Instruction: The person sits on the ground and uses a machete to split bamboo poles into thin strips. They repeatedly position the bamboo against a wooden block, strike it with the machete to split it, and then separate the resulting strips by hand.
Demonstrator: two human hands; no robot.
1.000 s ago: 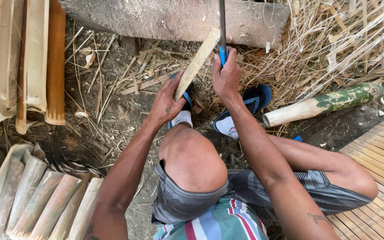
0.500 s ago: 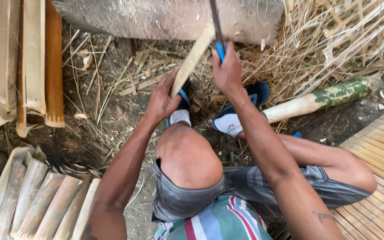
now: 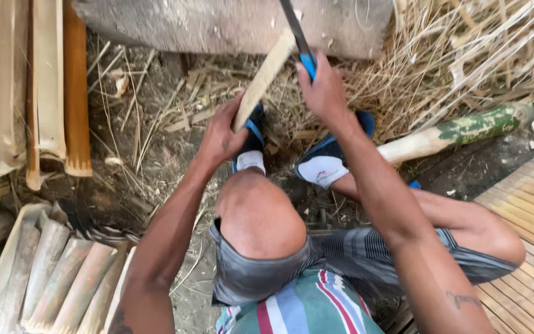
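My left hand grips the lower end of a pale split bamboo strip that leans up and to the right toward a grey concrete block. My right hand is closed on the blue handle of a long dark blade, which runs up past the strip's top end and out of the frame. Both hands work just above my feet in blue sandals, with my bent left knee below them.
Split bamboo slabs stand at the left and more lie stacked at bottom left. A green round bamboo section lies at right beside dry bamboo shavings. A slatted bamboo floor fills the lower right.
The blade and my right hand have shifted slightly left and down along the strip's upper end. The strip stays tilted in my left hand.
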